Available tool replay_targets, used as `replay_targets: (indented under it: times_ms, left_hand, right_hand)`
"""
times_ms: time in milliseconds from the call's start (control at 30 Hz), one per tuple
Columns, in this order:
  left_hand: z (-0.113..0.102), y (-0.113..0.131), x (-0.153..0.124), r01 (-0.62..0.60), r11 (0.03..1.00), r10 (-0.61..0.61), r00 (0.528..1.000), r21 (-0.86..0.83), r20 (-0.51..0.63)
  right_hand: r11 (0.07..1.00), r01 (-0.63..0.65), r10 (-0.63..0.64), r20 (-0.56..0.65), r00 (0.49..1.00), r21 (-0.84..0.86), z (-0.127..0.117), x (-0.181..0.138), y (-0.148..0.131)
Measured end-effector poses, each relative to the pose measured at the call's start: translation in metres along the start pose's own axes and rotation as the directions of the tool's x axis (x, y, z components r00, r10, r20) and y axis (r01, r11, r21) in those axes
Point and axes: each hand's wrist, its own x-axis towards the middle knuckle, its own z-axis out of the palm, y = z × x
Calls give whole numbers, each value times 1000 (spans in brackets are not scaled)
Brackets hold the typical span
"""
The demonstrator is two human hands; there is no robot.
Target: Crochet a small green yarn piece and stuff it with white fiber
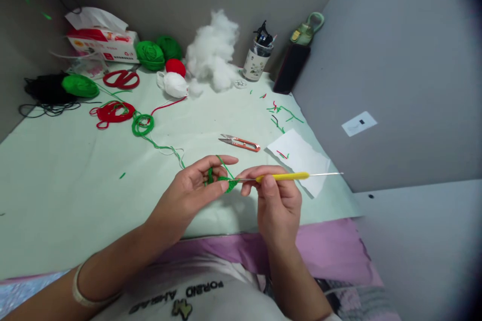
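Observation:
My left hand [196,183] pinches a small green crochet piece [231,185] between thumb and fingers, with green yarn running over its raised index finger. In my right hand [278,200] is a crochet hook [284,177] with a yellow handle, held like a pen. The hook's thin metal end points left and touches the green piece; its other metal end sticks out to the right. From the left hand a strand of green yarn [161,146] trails back across the table to a loose green coil [142,124].
Orange thread snips [241,143] lie just beyond my hands, and white paper [301,160] with yarn scraps lies to the right. Behind stand yarn balls [150,55], red-handled scissors [121,79], white stuffing [214,52], a pen cup [258,60] and a dark phone [292,67]. A grey wall [376,75] bounds the right.

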Motion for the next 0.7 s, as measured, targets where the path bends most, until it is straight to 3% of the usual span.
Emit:
replay_targets:
  times_ms: [200, 267, 333, 433, 500, 533, 600, 700]
  left_hand:
    - [3, 1, 0, -80, 985, 91, 994, 152, -67]
    - [5, -1, -1, -109, 970, 133, 986, 216, -102]
    - [6, -3, -1, -131, 957, 171, 975, 258, -140]
    - [7, -5, -1, -61, 994, 69, 993, 88, -98]
    - [5, -3, 0, 86, 989, -84, 996, -121, 20]
    - [3, -2, 1, 156, 967, -144, 987, -200, 73]
    - [0, 1, 3, 224, 933, -199, 973, -282, 116]
    - [-2, 3, 4, 189, 946, -167, 980, -262, 103]
  right_hand:
    - [948, 195, -189, 47, 981, -253, 3, -8, -5]
    - [897, 296, -278, 103, 955, -329, 3, -10, -3]
    - [789, 412, -358, 204, 911, -456, 1, -12, 0]
    - [538, 538, -441, 326, 836, -649, -3, -16, 6]
    - [479, 566, -486, 334, 807, -671, -4, -17, 8]
    - [527, 557, -497, 299, 814, -642, -5, -16, 8]
    - [717, 477, -467, 157, 870, -509, -3, -12, 6]
    - [930, 290, -311, -61, 948, -227, 2, -3, 4]
